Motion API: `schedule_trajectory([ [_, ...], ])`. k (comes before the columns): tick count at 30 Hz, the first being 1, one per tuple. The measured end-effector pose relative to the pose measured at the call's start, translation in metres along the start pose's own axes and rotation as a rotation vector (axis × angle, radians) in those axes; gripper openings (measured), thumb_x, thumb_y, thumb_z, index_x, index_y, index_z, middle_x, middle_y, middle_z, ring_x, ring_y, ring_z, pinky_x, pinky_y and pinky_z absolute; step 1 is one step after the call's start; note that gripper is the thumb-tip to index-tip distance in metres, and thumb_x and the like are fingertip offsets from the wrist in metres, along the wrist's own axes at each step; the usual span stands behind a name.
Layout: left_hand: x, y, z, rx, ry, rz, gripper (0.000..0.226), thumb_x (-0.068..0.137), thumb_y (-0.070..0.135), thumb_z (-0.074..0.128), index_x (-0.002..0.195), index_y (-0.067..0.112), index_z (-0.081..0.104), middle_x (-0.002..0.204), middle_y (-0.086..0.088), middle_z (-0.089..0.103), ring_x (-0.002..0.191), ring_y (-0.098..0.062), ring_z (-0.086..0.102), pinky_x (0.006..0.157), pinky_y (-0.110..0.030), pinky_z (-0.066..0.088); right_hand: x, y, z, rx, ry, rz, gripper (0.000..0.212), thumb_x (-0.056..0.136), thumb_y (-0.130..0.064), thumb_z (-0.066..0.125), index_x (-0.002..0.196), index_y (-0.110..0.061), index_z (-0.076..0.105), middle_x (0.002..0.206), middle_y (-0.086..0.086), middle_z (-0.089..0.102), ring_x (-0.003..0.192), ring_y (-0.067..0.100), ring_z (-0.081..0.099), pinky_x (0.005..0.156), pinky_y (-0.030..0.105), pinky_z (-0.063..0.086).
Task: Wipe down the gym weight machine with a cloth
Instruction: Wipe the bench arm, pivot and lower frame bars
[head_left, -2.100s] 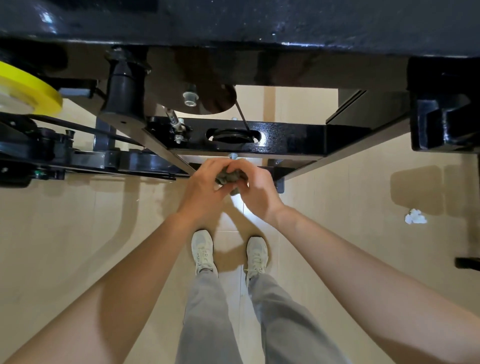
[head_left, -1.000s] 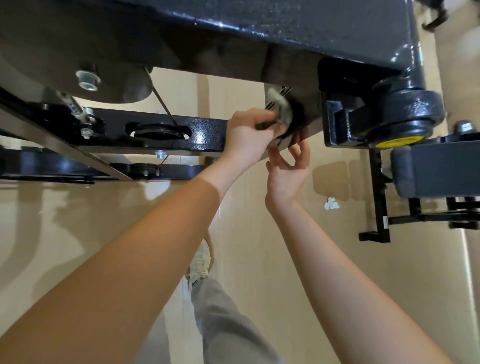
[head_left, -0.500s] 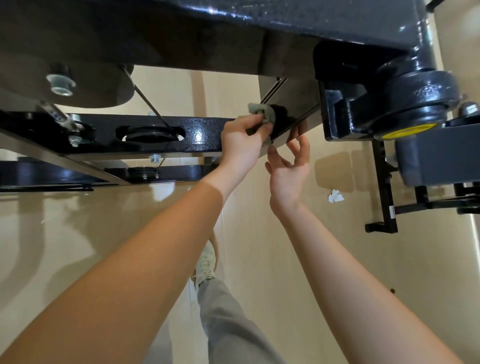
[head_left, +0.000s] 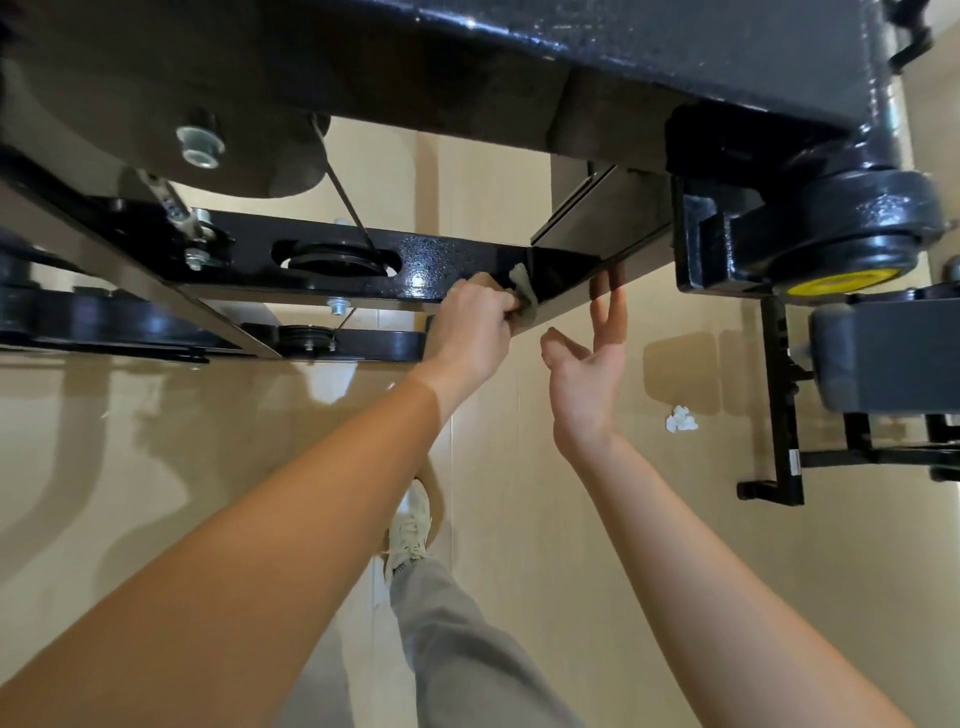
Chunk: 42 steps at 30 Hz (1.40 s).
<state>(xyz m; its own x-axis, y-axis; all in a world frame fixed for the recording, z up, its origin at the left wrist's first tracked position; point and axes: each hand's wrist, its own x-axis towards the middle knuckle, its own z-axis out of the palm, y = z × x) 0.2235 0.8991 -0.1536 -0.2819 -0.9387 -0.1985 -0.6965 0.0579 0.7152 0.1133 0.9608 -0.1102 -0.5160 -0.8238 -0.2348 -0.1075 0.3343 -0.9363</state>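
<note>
Now I'm mid-wipe: my left hand (head_left: 475, 325) clenches the cloth (head_left: 521, 285) against the black crossbar (head_left: 441, 254); my right hand (head_left: 587, 374), fingers loose, seemingly touches its underside. Next I'd drag the cloth along the crossbar.

**A:** Clothing seen from the head view?

**B:** One trouser leg (head_left: 467, 649) is in frame. Light grey, loose cut, plain fabric, with soft creases running down its length. The hem bunches over the top of the shoe.

**A:** Footwear?

**B:** One shoe (head_left: 410, 525): an off-white trainer with laces criss-crossing the upper, same pale tone throughout. Weave and branding are too small to make out.

**A:** Arms?

**B:** Left forearm (head_left: 311, 519) and right forearm (head_left: 701, 545) are both bare right down to the lower frame edge. Left hand (head_left: 470, 332) and right hand (head_left: 587, 374) are bare too.
</note>
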Motion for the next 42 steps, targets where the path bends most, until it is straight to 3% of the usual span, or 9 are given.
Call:
schedule_trajectory([
  [5, -0.014, -0.02, -0.023, 0.124, 0.242, -0.009, 0.031, 0.1, 0.015, 0.056, 0.129, 0.012, 0.066, 0.135, -0.01, 0.055, 0.123, -0.034, 0.045, 0.094, -0.044, 0.049, -0.025, 0.002, 0.012, -0.271, -0.018, -0.031, 0.038, 0.091, 0.001, 0.059, 0.121, -0.022, 0.058, 0.118, -0.009, 0.058, 0.093, 0.009, 0.063, 0.074, 0.011, 0.047],
  [8, -0.02, -0.042, -0.029, 0.272, 0.199, 0.056, 0.043, 0.098, 0.011, 0.058, 0.141, 0.016, 0.056, 0.145, -0.007, 0.052, 0.127, -0.035, 0.043, 0.097, -0.044, 0.048, -0.026, 0.004, 0.029, -0.432, -0.199, -0.249, 0.04, 0.087, 0.002, 0.061, 0.12, -0.02, 0.064, 0.113, -0.018, 0.058, 0.104, 0.014, 0.061, 0.087, 0.019, 0.051],
  [11, -0.031, -0.058, -0.032, 0.414, 0.228, 0.057, 0.035, 0.091, 0.012, 0.067, 0.125, 0.02, 0.068, 0.129, -0.007, 0.063, 0.113, -0.037, 0.053, 0.086, -0.044, 0.05, -0.007, 0.012, 0.051, -0.658, -0.372, -0.409, 0.05, 0.087, 0.001, 0.063, 0.135, -0.014, 0.059, 0.142, 0.001, 0.053, 0.13, 0.019, 0.046, 0.111, 0.022, 0.035],
  [16, -0.061, -0.079, -0.046, 0.282, 0.276, -0.082, 0.029, 0.086, 0.004, 0.069, 0.114, 0.01, 0.069, 0.114, -0.013, 0.055, 0.101, -0.033, 0.049, 0.067, -0.041, 0.05, 0.002, 0.02, 0.086, -1.001, -0.613, -0.697, 0.059, 0.087, -0.007, 0.064, 0.144, -0.017, 0.052, 0.148, 0.003, 0.051, 0.133, 0.033, 0.042, 0.109, 0.048, 0.038],
  [26, -0.069, -0.098, -0.07, 0.203, 0.369, -0.267, 0.022, 0.087, 0.011, 0.071, 0.109, 0.014, 0.071, 0.106, -0.013, 0.063, 0.096, -0.035, 0.06, 0.078, -0.042, 0.047, 0.003, 0.024, 0.108, -1.158, -0.509, -0.948, 0.046, 0.092, -0.025, 0.061, 0.137, -0.019, 0.056, 0.137, 0.0, 0.057, 0.132, 0.03, 0.047, 0.107, 0.043, 0.032],
  [29, -0.064, -0.085, -0.061, 0.114, 0.209, -0.283, 0.024, 0.094, 0.025, 0.064, 0.117, 0.017, 0.069, 0.111, -0.01, 0.065, 0.099, -0.032, 0.061, 0.077, -0.039, 0.042, 0.016, 0.028, 0.094, -1.118, -0.358, -0.863, 0.032, 0.087, -0.025, 0.07, 0.118, -0.018, 0.07, 0.118, 0.004, 0.067, 0.111, 0.035, 0.059, 0.091, 0.043, 0.04],
  [33, -0.074, -0.079, -0.055, -0.029, 0.231, -0.345, 0.017, 0.094, 0.028, 0.065, 0.109, 0.02, 0.07, 0.103, -0.002, 0.069, 0.088, -0.022, 0.059, 0.068, -0.03, 0.034, 0.015, 0.019, 0.082, -1.032, -0.374, -0.677, 0.016, 0.087, -0.023, 0.074, 0.1, -0.014, 0.077, 0.096, 0.009, 0.068, 0.09, 0.034, 0.058, 0.076, 0.042, 0.049],
  [38, -0.095, -0.103, -0.059, -0.235, 0.344, -0.56, 0.008, 0.09, 0.019, 0.07, 0.094, 0.025, 0.068, 0.091, 0.003, 0.071, 0.081, -0.016, 0.064, 0.07, -0.03, 0.053, -0.023, 0.034, 0.099, -0.637, -0.585, -0.036, 0.004, 0.086, -0.024, 0.076, 0.087, -0.021, 0.079, 0.078, 0.0, 0.074, 0.073, 0.017, 0.065, 0.074, 0.043, 0.057],
  [42, -0.1, -0.113, -0.071, -0.371, 0.452, -0.604, 0.008, 0.089, 0.011, 0.072, 0.093, 0.017, 0.068, 0.077, 0.007, 0.064, 0.068, -0.007, 0.056, 0.068, -0.029, 0.053, -0.045, 0.042, 0.13, -0.324, -0.459, 0.32, 0.007, 0.085, -0.016, 0.079, 0.079, -0.017, 0.075, 0.075, 0.005, 0.072, 0.068, 0.016, 0.061, 0.073, 0.042, 0.056],
])
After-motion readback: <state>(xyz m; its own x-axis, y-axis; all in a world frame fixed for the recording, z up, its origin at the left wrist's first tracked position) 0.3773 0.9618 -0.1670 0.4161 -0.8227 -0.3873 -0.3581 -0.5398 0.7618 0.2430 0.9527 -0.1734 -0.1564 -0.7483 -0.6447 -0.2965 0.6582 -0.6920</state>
